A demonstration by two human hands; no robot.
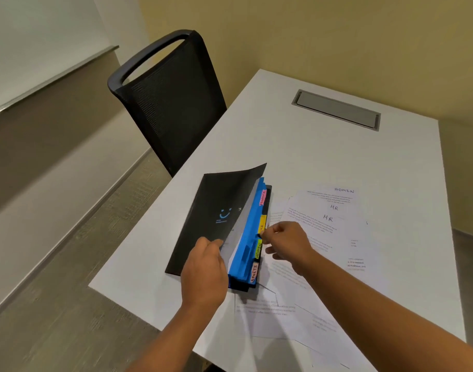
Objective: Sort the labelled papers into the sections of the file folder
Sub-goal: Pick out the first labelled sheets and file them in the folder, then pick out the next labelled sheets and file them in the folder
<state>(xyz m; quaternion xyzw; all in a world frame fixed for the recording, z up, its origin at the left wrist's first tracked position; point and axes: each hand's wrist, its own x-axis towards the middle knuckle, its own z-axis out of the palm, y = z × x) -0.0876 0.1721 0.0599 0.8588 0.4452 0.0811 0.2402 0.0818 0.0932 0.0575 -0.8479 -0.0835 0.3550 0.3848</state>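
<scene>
While the black file folder lies on the white table near its left edge, the left hand lifts the front cover, fingers curled and pinched on the cover's lower right edge, so the cover stands raised at a slant with a small blue smile printed on it. Under the cover show the blue dividers, fanned a little, each carrying a coloured tab along the right side: pink at the far end, then yellow, green, and an orange-pink one nearest the person. The writing on the tabs is too small to read surely.

The right hand reaches in from the right, its thumb and forefinger closed together at the yellow tab, the other fingers loosely bent below; whether it grips the tab itself or a divider edge, I cannot tell.

Just beside the folder on the right lies a loose spread of white papers, overlapping, partly under the right forearm and tucked under the folder's near corner. Handwritten headings read "ADMIN" on the farthest sheet and "HR" on two below it.

A black mesh chair stands at the table's left side, and a grey cable hatch is set in the tabletop farther back.
</scene>
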